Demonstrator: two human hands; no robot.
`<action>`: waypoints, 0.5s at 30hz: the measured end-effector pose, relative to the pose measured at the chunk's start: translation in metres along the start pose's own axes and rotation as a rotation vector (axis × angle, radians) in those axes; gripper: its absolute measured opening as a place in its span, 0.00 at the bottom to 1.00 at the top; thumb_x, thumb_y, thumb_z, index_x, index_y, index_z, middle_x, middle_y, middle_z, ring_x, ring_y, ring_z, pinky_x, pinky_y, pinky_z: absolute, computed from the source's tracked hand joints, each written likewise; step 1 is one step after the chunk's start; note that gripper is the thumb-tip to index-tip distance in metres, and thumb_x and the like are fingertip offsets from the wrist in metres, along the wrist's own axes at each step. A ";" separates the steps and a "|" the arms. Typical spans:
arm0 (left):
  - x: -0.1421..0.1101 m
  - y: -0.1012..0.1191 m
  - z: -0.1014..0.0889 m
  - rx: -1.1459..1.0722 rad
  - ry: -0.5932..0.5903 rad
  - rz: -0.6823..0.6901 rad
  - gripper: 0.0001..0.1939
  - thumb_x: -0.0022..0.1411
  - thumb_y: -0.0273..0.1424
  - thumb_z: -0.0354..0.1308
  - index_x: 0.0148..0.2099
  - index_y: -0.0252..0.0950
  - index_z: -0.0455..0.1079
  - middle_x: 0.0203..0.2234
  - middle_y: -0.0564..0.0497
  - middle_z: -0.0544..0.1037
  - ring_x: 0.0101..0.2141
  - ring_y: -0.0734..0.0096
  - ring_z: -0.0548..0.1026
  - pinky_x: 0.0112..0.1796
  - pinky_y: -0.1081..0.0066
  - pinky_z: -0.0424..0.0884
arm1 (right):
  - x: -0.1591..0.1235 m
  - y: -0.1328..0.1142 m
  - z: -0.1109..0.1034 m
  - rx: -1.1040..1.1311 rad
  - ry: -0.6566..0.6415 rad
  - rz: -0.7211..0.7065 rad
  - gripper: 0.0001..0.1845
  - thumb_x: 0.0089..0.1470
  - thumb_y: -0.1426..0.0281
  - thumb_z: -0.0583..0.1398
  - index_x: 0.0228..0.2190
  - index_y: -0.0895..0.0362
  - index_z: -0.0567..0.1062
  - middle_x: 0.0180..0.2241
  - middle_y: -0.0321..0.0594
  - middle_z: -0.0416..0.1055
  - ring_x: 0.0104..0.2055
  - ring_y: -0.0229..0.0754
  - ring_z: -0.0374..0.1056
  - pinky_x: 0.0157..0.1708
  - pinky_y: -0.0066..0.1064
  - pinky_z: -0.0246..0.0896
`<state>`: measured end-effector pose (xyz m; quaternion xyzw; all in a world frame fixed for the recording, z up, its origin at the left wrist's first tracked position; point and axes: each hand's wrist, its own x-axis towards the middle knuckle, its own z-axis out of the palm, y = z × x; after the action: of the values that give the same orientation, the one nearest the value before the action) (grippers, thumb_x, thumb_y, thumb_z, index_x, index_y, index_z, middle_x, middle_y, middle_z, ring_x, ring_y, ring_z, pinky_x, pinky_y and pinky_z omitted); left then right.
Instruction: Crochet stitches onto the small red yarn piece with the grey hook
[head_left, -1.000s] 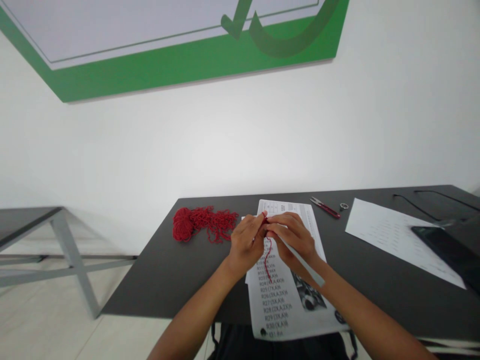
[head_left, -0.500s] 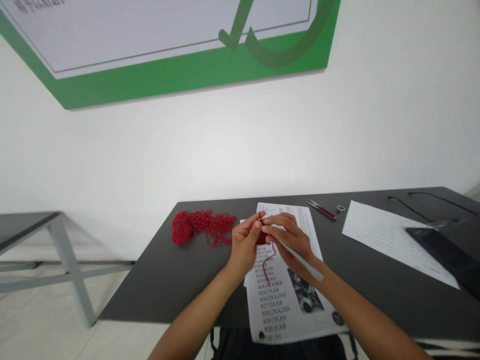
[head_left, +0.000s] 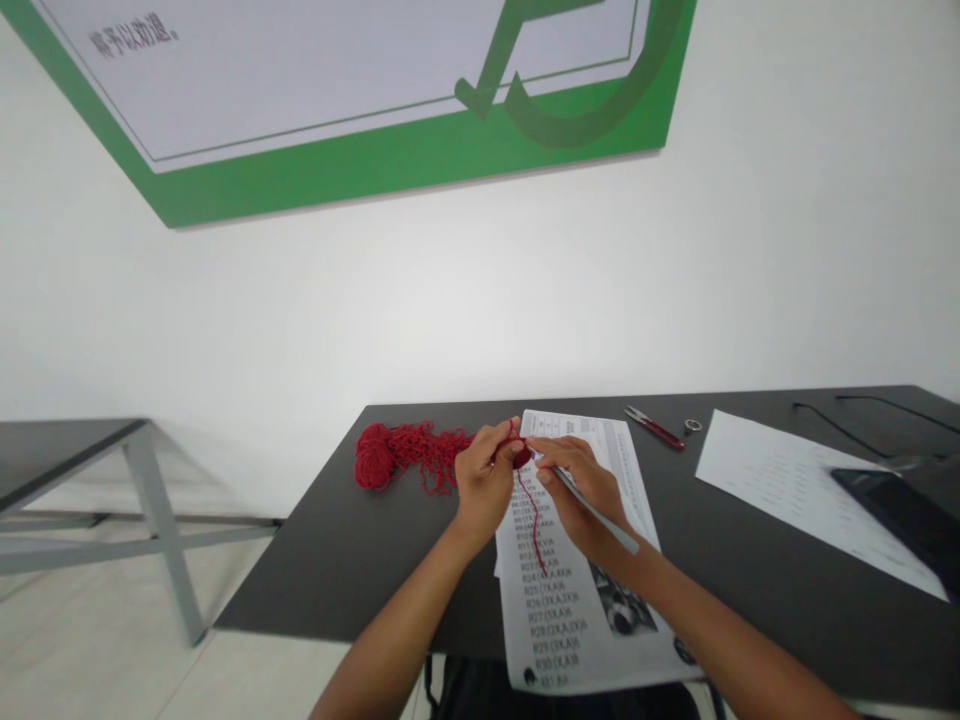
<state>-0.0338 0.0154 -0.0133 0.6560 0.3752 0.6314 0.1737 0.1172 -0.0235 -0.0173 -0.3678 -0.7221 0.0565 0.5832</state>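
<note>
My left hand [head_left: 484, 475] pinches a small red crochet piece [head_left: 519, 452], with yarn running over its raised index finger. A loose red yarn tail [head_left: 535, 520] hangs from the piece down across the printed pattern sheet [head_left: 555, 630]. In my right hand [head_left: 589, 485] is a crochet hook [head_left: 600, 515], its flat grey handle slanting back toward the wrist. The hook's tip end is at the red piece, though the tip itself is too small to make out. Left of my left hand lies the red yarn ball [head_left: 375, 457] with a loose tangle of strands [head_left: 429, 450].
Red-handled thread snips [head_left: 656, 428] and a small metal ring [head_left: 692, 426] lie behind the right hand. Farther right are a white paper [head_left: 795, 500], a black phone [head_left: 900, 510] and eyeglasses [head_left: 847, 430]. The dark table [head_left: 315, 570] backs onto a white wall.
My hands have moved slightly apart, so more of the red piece shows between them. The left hand has turned, and the hook has shifted against the piece. The view has tilted a little.
</note>
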 end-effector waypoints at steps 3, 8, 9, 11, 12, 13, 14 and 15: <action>-0.001 0.000 0.002 -0.015 0.025 -0.042 0.10 0.61 0.26 0.61 0.43 0.38 0.83 0.31 0.52 0.83 0.29 0.71 0.80 0.32 0.74 0.77 | -0.001 0.001 0.002 -0.004 0.004 0.005 0.09 0.67 0.67 0.56 0.45 0.49 0.75 0.49 0.41 0.81 0.55 0.49 0.76 0.58 0.50 0.70; 0.000 -0.003 0.004 -0.063 0.049 -0.144 0.10 0.60 0.27 0.63 0.43 0.38 0.83 0.36 0.50 0.86 0.34 0.65 0.84 0.37 0.68 0.81 | -0.003 0.017 0.010 -0.084 -0.049 -0.259 0.05 0.64 0.74 0.58 0.41 0.53 0.74 0.51 0.47 0.80 0.56 0.50 0.76 0.63 0.53 0.67; 0.001 -0.004 0.005 -0.073 0.054 -0.165 0.11 0.59 0.27 0.63 0.43 0.38 0.83 0.37 0.49 0.86 0.36 0.63 0.84 0.39 0.66 0.81 | -0.004 0.020 0.011 -0.094 -0.069 -0.302 0.05 0.64 0.75 0.59 0.41 0.53 0.73 0.51 0.48 0.80 0.57 0.50 0.75 0.63 0.54 0.67; 0.001 -0.004 0.005 -0.083 0.067 -0.196 0.11 0.58 0.27 0.64 0.43 0.37 0.83 0.39 0.48 0.86 0.38 0.61 0.84 0.42 0.64 0.81 | -0.005 0.025 0.012 -0.090 -0.054 -0.292 0.06 0.64 0.75 0.58 0.41 0.54 0.73 0.51 0.48 0.80 0.58 0.50 0.75 0.63 0.54 0.66; 0.001 -0.005 0.006 -0.083 0.073 -0.206 0.11 0.58 0.27 0.64 0.43 0.37 0.83 0.39 0.47 0.86 0.38 0.61 0.84 0.42 0.63 0.81 | -0.005 0.025 0.012 -0.088 -0.068 -0.283 0.07 0.64 0.76 0.58 0.42 0.54 0.73 0.52 0.49 0.79 0.58 0.50 0.74 0.63 0.55 0.66; 0.002 -0.005 0.006 -0.080 0.079 -0.210 0.11 0.57 0.27 0.64 0.42 0.37 0.83 0.39 0.47 0.86 0.38 0.60 0.85 0.43 0.62 0.81 | -0.005 0.026 0.011 -0.084 -0.082 -0.281 0.08 0.64 0.76 0.57 0.42 0.54 0.73 0.53 0.49 0.79 0.59 0.50 0.74 0.64 0.55 0.66; 0.002 -0.005 0.006 -0.077 0.081 -0.208 0.11 0.57 0.27 0.63 0.42 0.37 0.83 0.39 0.47 0.86 0.38 0.60 0.85 0.42 0.63 0.81 | -0.004 0.026 0.010 -0.080 -0.102 -0.291 0.08 0.64 0.76 0.57 0.42 0.54 0.73 0.53 0.50 0.78 0.59 0.50 0.73 0.64 0.55 0.65; 0.002 -0.005 0.005 -0.073 0.080 -0.200 0.11 0.57 0.27 0.63 0.42 0.37 0.83 0.39 0.47 0.86 0.38 0.61 0.85 0.42 0.63 0.82 | -0.004 0.026 0.010 -0.076 -0.119 -0.300 0.08 0.64 0.77 0.56 0.42 0.54 0.73 0.54 0.50 0.78 0.60 0.50 0.73 0.64 0.55 0.65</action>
<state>-0.0302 0.0215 -0.0161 0.5828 0.4222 0.6500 0.2442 0.1208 -0.0039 -0.0365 -0.2736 -0.8038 -0.0371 0.5269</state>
